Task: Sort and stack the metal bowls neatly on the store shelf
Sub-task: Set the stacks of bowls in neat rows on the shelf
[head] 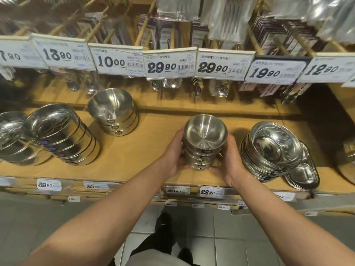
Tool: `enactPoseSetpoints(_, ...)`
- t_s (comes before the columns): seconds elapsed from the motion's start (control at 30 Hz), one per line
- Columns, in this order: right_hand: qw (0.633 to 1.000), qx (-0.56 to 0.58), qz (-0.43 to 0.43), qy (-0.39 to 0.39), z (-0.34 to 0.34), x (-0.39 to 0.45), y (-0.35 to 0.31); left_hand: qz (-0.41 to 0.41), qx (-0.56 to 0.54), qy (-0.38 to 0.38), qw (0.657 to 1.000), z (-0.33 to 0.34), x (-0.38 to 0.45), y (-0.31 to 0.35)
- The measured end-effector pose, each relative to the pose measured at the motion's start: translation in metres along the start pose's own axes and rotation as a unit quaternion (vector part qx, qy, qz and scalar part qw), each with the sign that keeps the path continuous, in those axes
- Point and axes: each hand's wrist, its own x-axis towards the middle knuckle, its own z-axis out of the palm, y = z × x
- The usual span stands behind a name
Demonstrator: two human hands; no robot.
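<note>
A stack of several small metal bowls (205,140) stands on the wooden shelf (153,143), near its front edge. My left hand (175,153) grips the stack's left side and my right hand (227,161) grips its right side, fingers curled round the lower bowls. Another stack of three medium bowls (113,112) stands farther back to the left. At far left, two leaning stacks of larger bowls (59,134) rest against each other.
A leaning pile of oval metal dishes (272,150) sits right of my hands, with one dish (303,174) slid out at the shelf's front. Price tags (171,64) and hanging packaged cutlery (215,35) overhang the back. Tiled floor lies below.
</note>
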Motion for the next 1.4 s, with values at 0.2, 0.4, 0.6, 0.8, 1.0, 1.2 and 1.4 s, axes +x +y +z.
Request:
enactPoseSetpoints(0.2,1.0,0.014,0.011,0.009,-0.004,-0.002,0.0,-0.006,-0.004,-0.006,1.0,-0.004,-0.003,0.004)
enactPoseSetpoints(0.4,1.0,0.018,0.016,0.009,-0.002,-0.006,0.002,-0.007,-0.008,0.001,1.0,-0.002,-0.008,0.005)
enactPoseSetpoints(0.6,1.0,0.018,-0.002,0.026,0.001,-0.001,0.001,-0.009,-0.021,-0.008,1.0,0.001,-0.005,0.009)
enactPoseSetpoints(0.8,0.999,0.018,-0.015,0.033,0.002,0.006,-0.001,-0.001,-0.012,-0.006,1.0,0.0,0.004,0.011)
enactPoseSetpoints(1.0,0.999,0.035,0.014,0.026,-0.014,-0.005,0.013,-0.007,-0.027,0.028,0.999,-0.015,0.005,-0.005)
enactPoseSetpoints(1.2,0.998,0.008,0.04,0.037,-0.049,-0.048,0.054,-0.034,-0.021,0.094,0.995,-0.01,-0.016,-0.047)
enactPoseSetpoints(1.4,0.995,0.025,0.033,0.095,-0.124,-0.081,0.058,-0.051,0.024,0.046,0.997,0.038,-0.032,-0.086)
